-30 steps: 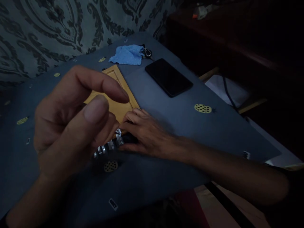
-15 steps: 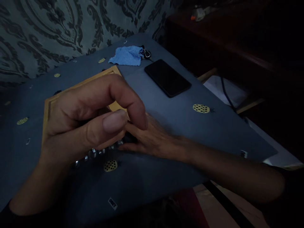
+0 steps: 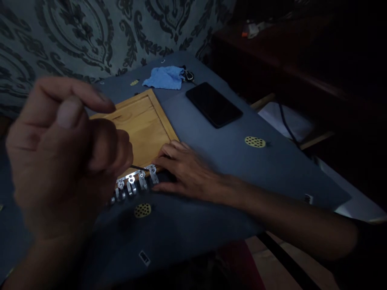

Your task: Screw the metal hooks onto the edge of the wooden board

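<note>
A wooden board (image 3: 142, 125) with a raised rim lies on the table, and a row of metal hooks (image 3: 132, 186) runs along its near edge. My left hand (image 3: 66, 149), large and close to the camera, is closed around a screwdriver, whose handle is hidden. Its thin dark shaft (image 3: 139, 167) slants from the fist to the hook at the right end. My right hand (image 3: 190, 171) grips the board's near right corner, fingers on top and thumb low beside that end hook. The board's left part is hidden behind my left hand.
A black phone (image 3: 214, 104) lies right of the board. Behind it are a blue cloth (image 3: 166, 77) and a metal clip (image 3: 189, 75). The table cover (image 3: 217, 161) has pineapple prints. A patterned wall (image 3: 133, 36) stands behind, dark furniture (image 3: 290, 60) at the right.
My left hand has moved left and curled into a fist, uncovering the board, the hooks and the screwdriver shaft. The right hand stays at the corner. The view has shifted slightly.
</note>
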Available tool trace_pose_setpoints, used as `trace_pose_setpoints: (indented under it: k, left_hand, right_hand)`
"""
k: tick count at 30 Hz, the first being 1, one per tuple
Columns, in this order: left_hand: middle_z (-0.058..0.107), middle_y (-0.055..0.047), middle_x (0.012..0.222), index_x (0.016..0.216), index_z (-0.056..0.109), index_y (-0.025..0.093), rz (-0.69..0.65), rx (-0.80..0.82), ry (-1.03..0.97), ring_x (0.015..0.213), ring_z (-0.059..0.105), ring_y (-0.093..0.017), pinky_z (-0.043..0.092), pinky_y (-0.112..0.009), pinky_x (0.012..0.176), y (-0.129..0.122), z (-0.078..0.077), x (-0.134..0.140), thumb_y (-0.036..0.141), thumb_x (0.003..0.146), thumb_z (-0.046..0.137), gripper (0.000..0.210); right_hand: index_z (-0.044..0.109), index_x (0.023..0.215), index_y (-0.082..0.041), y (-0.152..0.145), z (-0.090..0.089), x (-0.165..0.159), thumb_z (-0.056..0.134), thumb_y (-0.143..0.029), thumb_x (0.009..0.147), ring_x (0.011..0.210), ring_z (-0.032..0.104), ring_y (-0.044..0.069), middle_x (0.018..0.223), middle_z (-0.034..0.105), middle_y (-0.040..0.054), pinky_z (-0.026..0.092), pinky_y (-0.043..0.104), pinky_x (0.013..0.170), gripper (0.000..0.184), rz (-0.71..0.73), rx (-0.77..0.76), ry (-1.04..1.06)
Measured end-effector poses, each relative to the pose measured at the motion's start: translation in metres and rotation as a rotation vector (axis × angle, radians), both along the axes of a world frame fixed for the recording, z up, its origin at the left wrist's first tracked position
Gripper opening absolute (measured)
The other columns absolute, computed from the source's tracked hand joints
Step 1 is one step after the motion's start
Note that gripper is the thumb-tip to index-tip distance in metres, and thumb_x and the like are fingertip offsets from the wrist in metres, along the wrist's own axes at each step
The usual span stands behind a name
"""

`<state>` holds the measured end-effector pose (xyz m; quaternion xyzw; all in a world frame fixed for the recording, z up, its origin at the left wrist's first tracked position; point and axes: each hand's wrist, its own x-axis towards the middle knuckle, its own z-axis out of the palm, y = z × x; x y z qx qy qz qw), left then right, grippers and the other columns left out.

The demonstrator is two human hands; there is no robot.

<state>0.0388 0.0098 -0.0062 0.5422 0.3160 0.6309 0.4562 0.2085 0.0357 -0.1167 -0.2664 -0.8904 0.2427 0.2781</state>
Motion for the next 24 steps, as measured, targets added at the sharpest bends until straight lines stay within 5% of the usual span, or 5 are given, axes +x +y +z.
trace_pose_setpoints:
  k: [5,24]
  left_hand:
    - [0.031,0.01,0.038,0.078,0.063,0.019,0.167,-0.063,0.128,0.031,0.02,-0.006,0.03,-0.016,0.034,0.004,-0.001,0.013,0.002,0.098,0.032,0.04]
    - [0.037,0.01,0.04,0.078,0.061,0.016,0.184,-0.01,0.15,0.032,0.028,-0.005,0.032,-0.017,0.038,0.002,-0.005,0.02,0.002,0.096,0.039,0.032]
  right_hand:
    - [0.071,0.109,-0.015,0.0,0.0,0.0,0.06,-0.063,0.093,0.1,0.053,0.023,0.106,0.062,0.0094,0.045,0.041,0.089,0.052,0.0,0.016,0.013]
    - [0.072,0.109,-0.014,0.001,0.001,-0.001,0.063,-0.061,0.092,0.098,0.052,0.023,0.103,0.061,0.0091,0.046,0.041,0.088,0.051,-0.006,0.013,-0.019]
